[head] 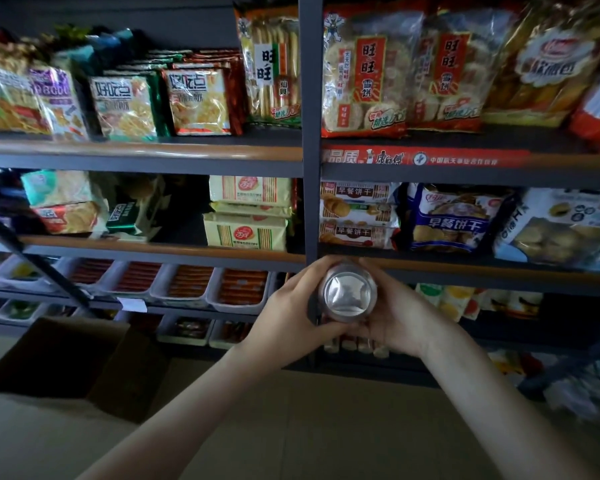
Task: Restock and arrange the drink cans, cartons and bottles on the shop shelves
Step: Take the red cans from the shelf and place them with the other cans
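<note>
A drink can point(347, 295) with a silver end facing me is held upright in front of the dark shelf post. My left hand point(291, 310) curls around its left side. My right hand point(400, 315) wraps its right side and underside. Both hands hold the can at the height of the third shelf edge, in the middle of the view. The can's body and label are hidden by my fingers.
Shelves point(153, 252) hold biscuit and snack packs point(246, 216) on the upper levels. White trays point(184, 287) of small red packets fill the lower left level. An open cardboard box point(70, 358) stands on the floor at lower left. A dark slanted bar point(32, 261) crosses the left.
</note>
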Tool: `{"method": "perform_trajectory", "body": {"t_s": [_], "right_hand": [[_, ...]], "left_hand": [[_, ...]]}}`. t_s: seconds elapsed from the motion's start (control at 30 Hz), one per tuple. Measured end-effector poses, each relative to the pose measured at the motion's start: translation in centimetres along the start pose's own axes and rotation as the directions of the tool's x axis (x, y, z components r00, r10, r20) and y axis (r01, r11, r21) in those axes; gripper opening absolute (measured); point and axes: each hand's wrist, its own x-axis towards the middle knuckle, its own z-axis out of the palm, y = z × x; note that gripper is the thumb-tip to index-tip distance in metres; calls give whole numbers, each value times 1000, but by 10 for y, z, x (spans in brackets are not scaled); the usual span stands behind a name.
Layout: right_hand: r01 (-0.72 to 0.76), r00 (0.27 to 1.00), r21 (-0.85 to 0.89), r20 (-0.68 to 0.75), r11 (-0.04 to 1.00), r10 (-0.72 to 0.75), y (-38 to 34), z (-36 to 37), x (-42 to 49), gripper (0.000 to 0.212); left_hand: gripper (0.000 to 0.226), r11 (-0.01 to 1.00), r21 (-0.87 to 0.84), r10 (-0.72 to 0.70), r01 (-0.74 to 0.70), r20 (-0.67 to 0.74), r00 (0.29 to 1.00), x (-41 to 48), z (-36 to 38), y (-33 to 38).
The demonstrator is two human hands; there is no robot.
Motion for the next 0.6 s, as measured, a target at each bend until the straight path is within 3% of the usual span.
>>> {"method": "perform_trajectory", "body": {"t_s": [0.1, 0.17, 0.2, 0.3, 0.37, 0.43, 0.5, 0.6], "right_hand": [[-53, 995, -392, -98, 919, 15, 6, -2, -2, 63], [17, 968, -562, -197, 827, -154, 9, -7, -2, 75], [117, 942, -625, -177, 772, -286, 10, -10, -3, 79], [433, 817, -764, 110, 477, -565, 10, -17, -17, 60], [532, 733, -812, 301, 239, -611, 13, -23, -23, 55], [597, 661, -797, 424, 91, -619, 17, -29, -20, 53], [637, 608, -771, 500, 2, -617, 19, -29, -15, 51], [682, 587, -731, 528, 24, -614, 21, -24, -4, 51]], "left_hand": [[81, 1000, 16, 26, -26, -10, 1000, -3, 9, -4], [80, 1000, 8, 12, -12, 1, 1000, -4, 16, -5], [79, 1000, 8, -5, 5, 16, 1000, -4, 19, -5], [79, 999, 6, -37, 37, 66, 997, -4, 27, -4], [77, 998, -17, -65, 66, 37, 997, -2, 31, -3], [68, 995, -43, -86, 86, 1, 996, -1, 30, -2], [68, 992, -54, -119, 117, -31, 992, -2, 24, -2], [63, 982, -69, -181, 174, -106, 978, -11, 12, -7]]}}
